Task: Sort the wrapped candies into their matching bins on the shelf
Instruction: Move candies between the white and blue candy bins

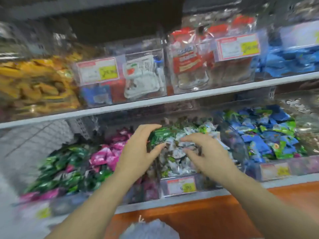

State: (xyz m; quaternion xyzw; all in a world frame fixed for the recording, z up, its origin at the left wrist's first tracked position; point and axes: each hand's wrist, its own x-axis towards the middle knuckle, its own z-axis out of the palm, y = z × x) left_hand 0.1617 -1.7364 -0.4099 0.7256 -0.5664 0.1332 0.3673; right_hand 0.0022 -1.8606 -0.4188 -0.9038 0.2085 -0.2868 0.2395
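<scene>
My left hand (138,152) grips a dark green wrapped candy (159,136) between thumb and fingers, over the middle clear bin (179,187) on the lower shelf. That bin holds white-and-green wrapped candies (177,163). My right hand (205,154) reaches into the same bin with curled fingers touching the white candies; whether it pinches one I cannot tell. To the left lies a pile of green and pink candies (72,166). A bin of blue and green candies (264,135) sits to the right.
The upper shelf (172,99) carries clear bins with yellow snacks (34,83), white packets (141,78), red-labelled packs (188,59) and blue packs (290,59). Price tags hang on the bin fronts. An orange panel (207,218) runs below the lower shelf. The picture is motion-blurred.
</scene>
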